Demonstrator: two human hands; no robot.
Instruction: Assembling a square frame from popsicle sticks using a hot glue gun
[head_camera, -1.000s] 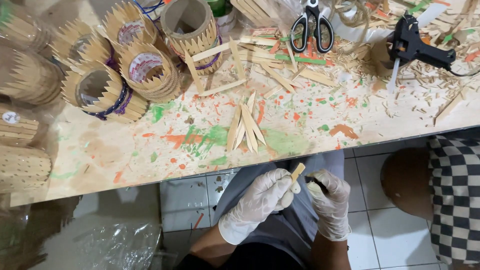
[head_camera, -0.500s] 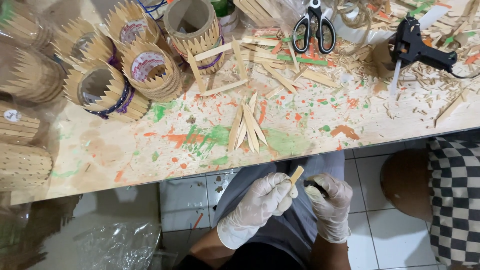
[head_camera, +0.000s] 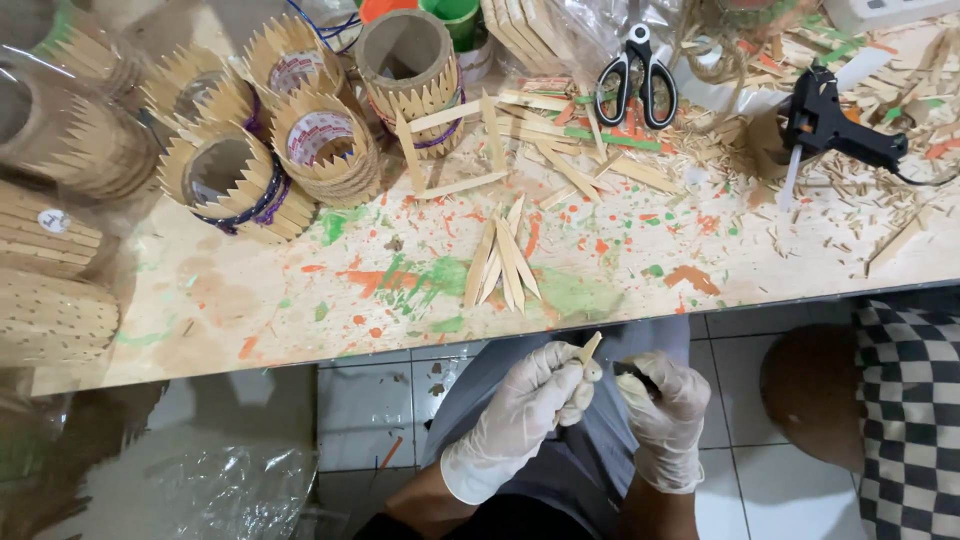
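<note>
A short wooden stick (head_camera: 590, 347) sits pinched in the left hand (head_camera: 530, 400), held low over the lap just below the edge of the paint-splashed table (head_camera: 300, 310); its upper end pokes out past the gloved fingertips. The right hand (head_camera: 660, 405) is closed round a small dark-handled blade (head_camera: 632, 372) that points toward the stick — the tip itself is too small to make out. Both hands wear pale gloves and both are curled shut, one on the stick, the other on the tool.

To shave the stick cleanly, it seems best to keep the left fingers behind the cutting line, brace the two hands against each other, and take thin strokes away from the body — a slip here would run toward the glove.

On the table directly above lies a fan of pointed sticks (head_camera: 503, 262), already tapered. Further back stand round holders made of upright sticks (head_camera: 320, 145), black-handled scissors (head_camera: 636, 75) and a black glue gun (head_camera: 835, 130) amid scattered shavings. A checked cloth (head_camera: 910, 400) shows at the right edge.
</note>
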